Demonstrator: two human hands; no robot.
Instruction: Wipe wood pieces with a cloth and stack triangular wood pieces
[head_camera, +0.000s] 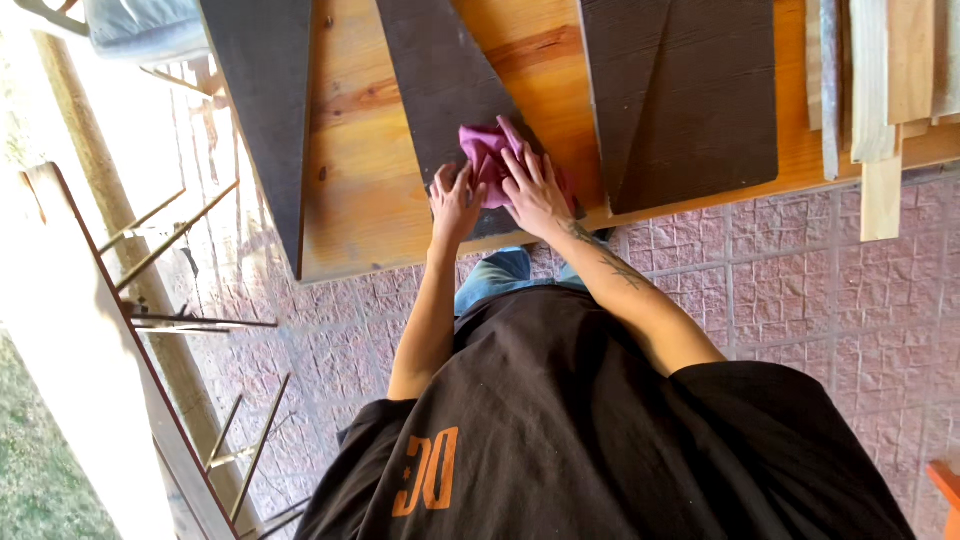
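The crumpled pink cloth rag lies on the near end of a dark brown, tapering wooden board, pressed there under the right hand, whose fingers are spread flat over it rather than curled, so they bear down on the rag more than grasp it. The left hand lies just beside it, fingers open and flat, touching the board and the rag's near edge. The board rests on an orange-toned pine bench. Beyond the fingertips the board runs on up and out of view; to the right of the right hand's fingers lies a second, wider dark board, and left of the left hand's fingers a third dark plank. Pale unpainted wooden slats are stacked well off to the right. As a judgement, all three boards look evenly dark already; how much of the rubbing remains cannot be told from here.
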